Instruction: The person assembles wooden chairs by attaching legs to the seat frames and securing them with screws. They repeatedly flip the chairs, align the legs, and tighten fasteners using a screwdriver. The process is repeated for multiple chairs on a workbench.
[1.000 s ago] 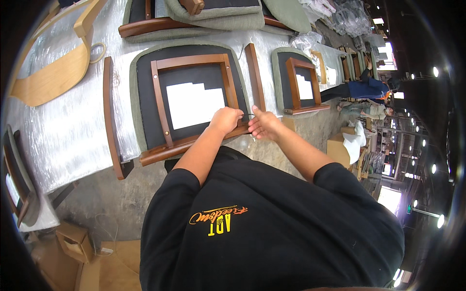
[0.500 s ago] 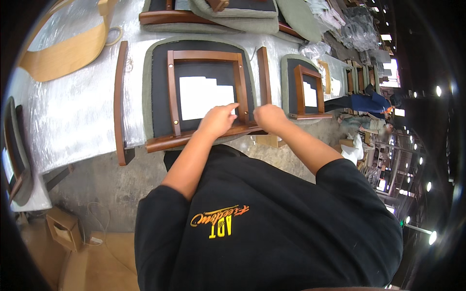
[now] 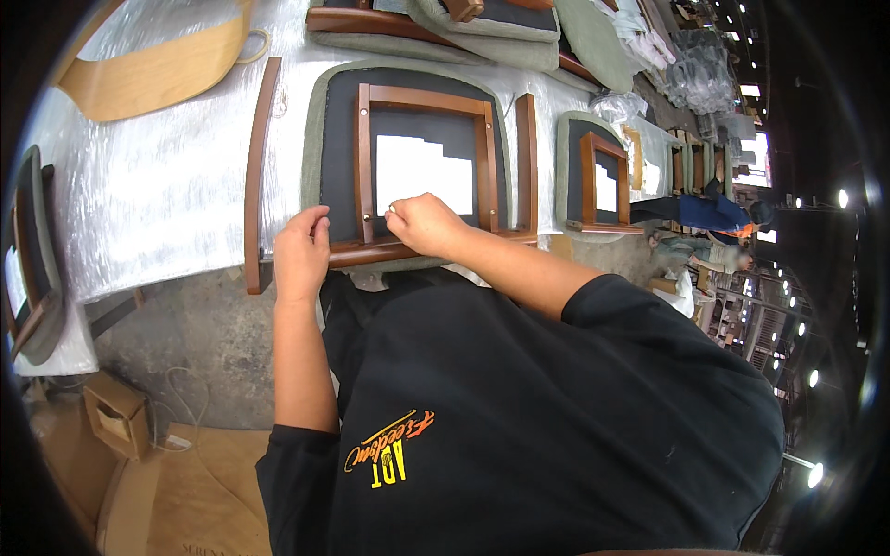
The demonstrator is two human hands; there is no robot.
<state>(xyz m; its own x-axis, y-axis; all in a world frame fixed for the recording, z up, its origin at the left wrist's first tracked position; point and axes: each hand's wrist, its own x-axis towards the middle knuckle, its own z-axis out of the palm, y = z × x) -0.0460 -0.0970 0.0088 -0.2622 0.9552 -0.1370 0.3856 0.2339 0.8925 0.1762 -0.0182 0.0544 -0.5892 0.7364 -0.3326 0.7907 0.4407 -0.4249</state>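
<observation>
An upturned grey-green upholstered chair seat (image 3: 313, 139) lies before me, its dark underside carrying a brown wooden frame (image 3: 426, 98) with bolts at the corners. White paper sheets (image 3: 399, 171) show inside that frame. My right hand (image 3: 428, 225) is closed at the frame's front left corner bolt, with a small pale thing at its fingertips, too small to name. By the seat's front left corner, my left hand (image 3: 302, 248) has its fingers curled near the end of the front rail (image 3: 375, 252); whatever they grip is hidden. Brown wooden chair side pieces lie left (image 3: 261, 167) and right (image 3: 527, 167) of the seat.
The table (image 3: 176, 185) is covered in clear plastic wrap. More upholstered chair parts (image 3: 399, 42) lie at the back, with another upturned seat (image 3: 567, 167) to the right. A bent plywood piece (image 3: 158, 79) and tape roll (image 3: 255, 44) are far left. A person (image 3: 705, 215) stands far right.
My right hand has moved left across the frame, from its front right corner to the front left one. My left hand has shifted left to the seat's corner. The view has shifted slightly.
</observation>
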